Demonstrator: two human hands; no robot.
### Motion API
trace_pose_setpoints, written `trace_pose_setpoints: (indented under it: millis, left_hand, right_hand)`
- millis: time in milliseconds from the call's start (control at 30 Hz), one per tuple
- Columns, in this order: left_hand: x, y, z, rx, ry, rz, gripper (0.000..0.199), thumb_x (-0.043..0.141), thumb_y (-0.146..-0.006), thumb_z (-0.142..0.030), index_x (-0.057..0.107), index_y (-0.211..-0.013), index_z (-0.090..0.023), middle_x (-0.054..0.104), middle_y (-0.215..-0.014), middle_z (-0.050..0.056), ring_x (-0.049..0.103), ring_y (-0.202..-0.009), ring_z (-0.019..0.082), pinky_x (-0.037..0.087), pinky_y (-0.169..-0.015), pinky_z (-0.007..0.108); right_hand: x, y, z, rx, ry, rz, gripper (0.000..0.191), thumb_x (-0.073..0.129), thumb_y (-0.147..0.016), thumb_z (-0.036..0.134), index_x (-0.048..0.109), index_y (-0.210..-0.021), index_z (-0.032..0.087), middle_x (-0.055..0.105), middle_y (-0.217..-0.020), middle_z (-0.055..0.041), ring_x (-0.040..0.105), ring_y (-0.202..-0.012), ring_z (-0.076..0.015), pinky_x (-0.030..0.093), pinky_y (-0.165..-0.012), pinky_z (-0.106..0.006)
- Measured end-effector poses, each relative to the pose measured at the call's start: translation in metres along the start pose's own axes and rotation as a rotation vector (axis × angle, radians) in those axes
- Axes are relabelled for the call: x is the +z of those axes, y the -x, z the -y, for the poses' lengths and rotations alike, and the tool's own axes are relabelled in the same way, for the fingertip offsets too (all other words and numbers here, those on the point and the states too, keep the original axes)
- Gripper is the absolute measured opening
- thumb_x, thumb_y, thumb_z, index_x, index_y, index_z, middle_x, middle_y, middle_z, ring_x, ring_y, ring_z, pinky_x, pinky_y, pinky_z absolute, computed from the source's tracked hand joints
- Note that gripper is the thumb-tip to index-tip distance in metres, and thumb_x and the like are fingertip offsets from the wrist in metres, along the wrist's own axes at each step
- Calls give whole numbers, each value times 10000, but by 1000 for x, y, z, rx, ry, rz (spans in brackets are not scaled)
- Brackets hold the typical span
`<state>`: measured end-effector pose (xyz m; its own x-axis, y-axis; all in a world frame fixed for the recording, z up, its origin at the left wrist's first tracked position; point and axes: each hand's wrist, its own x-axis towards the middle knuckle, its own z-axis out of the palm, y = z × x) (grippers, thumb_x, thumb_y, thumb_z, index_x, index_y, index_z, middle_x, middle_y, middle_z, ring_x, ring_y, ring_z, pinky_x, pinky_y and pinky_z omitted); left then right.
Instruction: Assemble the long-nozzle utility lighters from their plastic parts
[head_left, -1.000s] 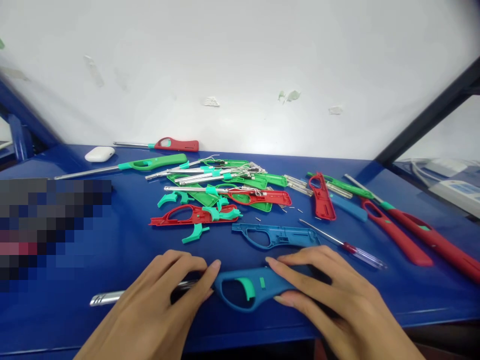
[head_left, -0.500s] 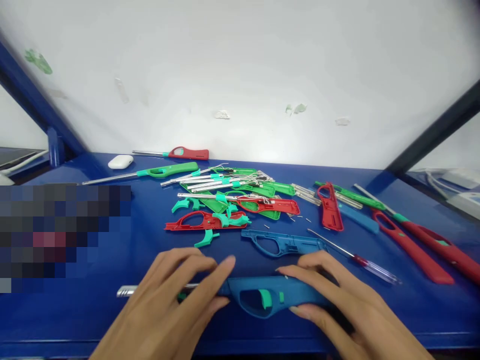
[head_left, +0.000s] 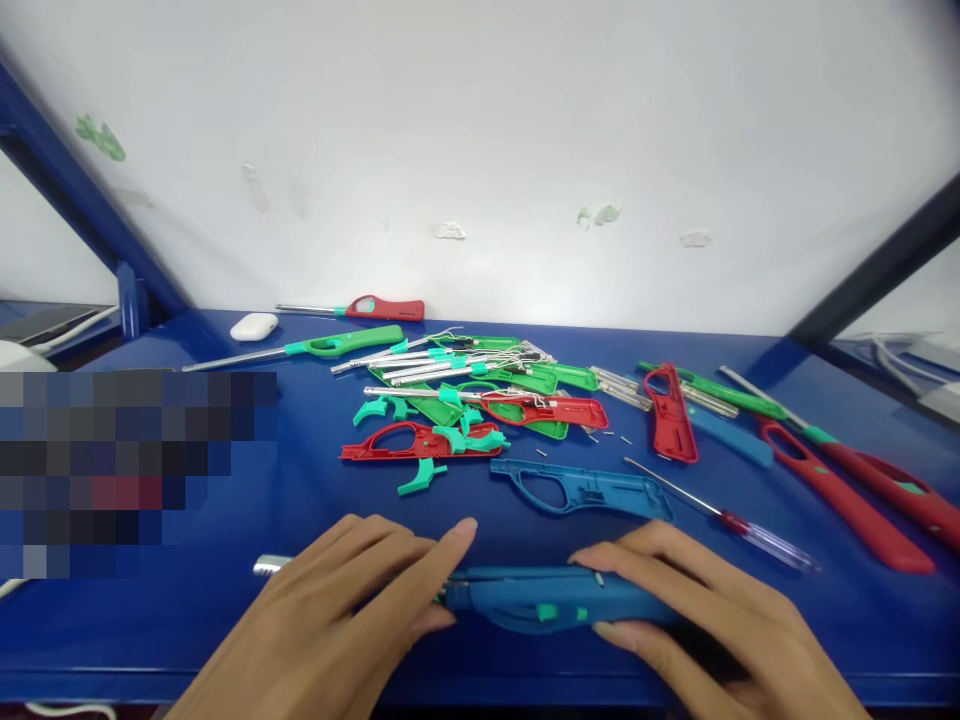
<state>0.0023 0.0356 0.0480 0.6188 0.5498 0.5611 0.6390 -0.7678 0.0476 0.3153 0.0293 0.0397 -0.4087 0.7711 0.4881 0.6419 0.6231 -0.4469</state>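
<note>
A blue gas lighter [head_left: 525, 600] lies across both my hands, close to the front edge of the blue table. My left hand [head_left: 345, 600] is closed around its metal tube, whose tip pokes out on the left. Around the handle's rear end my right hand [head_left: 690, 600] is closed, thumb below and fingers on top. The handle is turned so its upper edge, with a seam along it, faces me; a green trigger shows below. Just beyond lies an open blue half-shell [head_left: 581, 490]. A screwdriver [head_left: 750, 530] with a clear and red handle rests to the right.
Red half-shells [head_left: 420, 440], turquoise triggers [head_left: 420, 475] and metal tubes with wires [head_left: 450, 370] are heaped mid-table. Whole lighters in green [head_left: 345, 342] and red [head_left: 386, 308] lie at the back left, red ones [head_left: 870, 460] at the right. A white earbud case [head_left: 253, 326] sits back left.
The blue lighter has rolled in my hands, so its trigger loop, seen from the side before, now appears nearly edge-on. Both hands keep their hold. The whole view has shifted slightly.
</note>
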Motion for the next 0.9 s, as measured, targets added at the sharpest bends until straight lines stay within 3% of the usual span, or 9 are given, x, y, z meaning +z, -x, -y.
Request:
trace_pose_setpoints:
  millis: [100, 200, 300, 500, 667, 900]
  left_hand:
    - [-3, 2, -2, 29, 16, 4, 518, 412, -1102, -180, 429, -1584, -369, 786, -1168, -40, 731, -1011, 136, 571, -902, 241]
    - [-5, 4, -4, 7, -14, -15, 420, 454, -1101, -188, 540, -1495, -302, 781, -1154, -30, 716, -1046, 131, 551, -983, 250]
    - [-3, 4, -5, -11, 5, -78, 294, 478, -1099, -192, 644, -1329, -271, 771, -1087, -36, 710, -994, 104, 546, -946, 216]
    - [3, 9, -14, -104, 51, -14, 342, 566, -1035, -136, 642, -1342, -264, 744, -1148, -32, 693, -1085, 107, 559, -992, 199]
    - [8, -3, -24, -234, 208, -188, 284, 609, -989, -79, 679, -1193, -262, 719, -994, -40, 679, -875, 84, 582, -777, 172]
    - [11, -8, -15, -111, 133, -41, 370, 520, -1043, -94, 641, -1337, -284, 747, -1071, -14, 711, -950, 102, 590, -836, 188]
  right_hand:
    - [1, 1, -1, 16, -64, 10, 274, 696, -988, 337, 711, -1257, 389, 726, -951, 43, 770, -773, -89, 611, -731, -104]
    - [1, 2, -1, 27, -85, 21, 288, 682, -994, 313, 702, -1270, 394, 705, -952, 35, 758, -771, -89, 611, -718, -111]
    - [0, 3, 0, 31, -76, 26, 303, 676, -991, 291, 695, -1275, 396, 703, -970, 33, 762, -784, -97, 617, -729, -120]
    - [4, 7, -2, -17, -77, 34, 349, 662, -1003, 251, 662, -1330, 374, 687, -958, 34, 755, -739, -83, 609, -698, -100]
    - [6, 7, -1, -22, -43, 45, 378, 618, -1034, 270, 622, -1400, 366, 678, -1009, 15, 757, -791, -86, 611, -734, -104]
    - [3, 3, 2, -3, -84, 88, 423, 588, -1040, 217, 604, -1432, 373, 702, -1087, 2, 775, -836, -92, 619, -794, -115]
